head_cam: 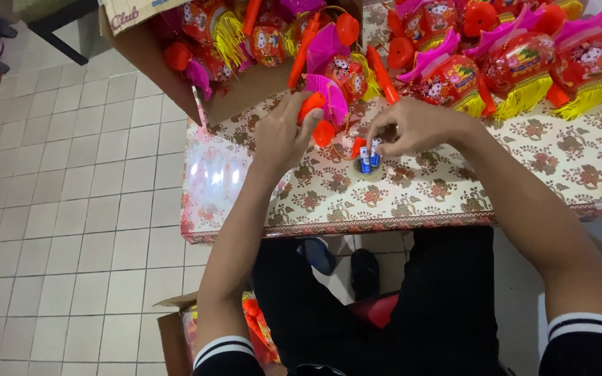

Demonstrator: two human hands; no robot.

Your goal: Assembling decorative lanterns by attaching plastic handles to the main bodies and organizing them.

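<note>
Clearly, the left hand (pixel 281 136) closes its grip on an orange toy lantern handle (pixel 313 106) above the worktop (pixel 398 191); the right hand (pixel 409 127) pinches small batteries (pixel 368 159) standing upright. Seating each cell squarely, handle held steady, seems wise.

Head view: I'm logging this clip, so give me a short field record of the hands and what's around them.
left hand: holds an orange toy handle
right hand: fingers at two small batteries, grip unclear
surface: table with floral cloth
behind: cardboard box of toy lanterns; more lanterns in a row on the table
floor: second box by the left arm
</note>
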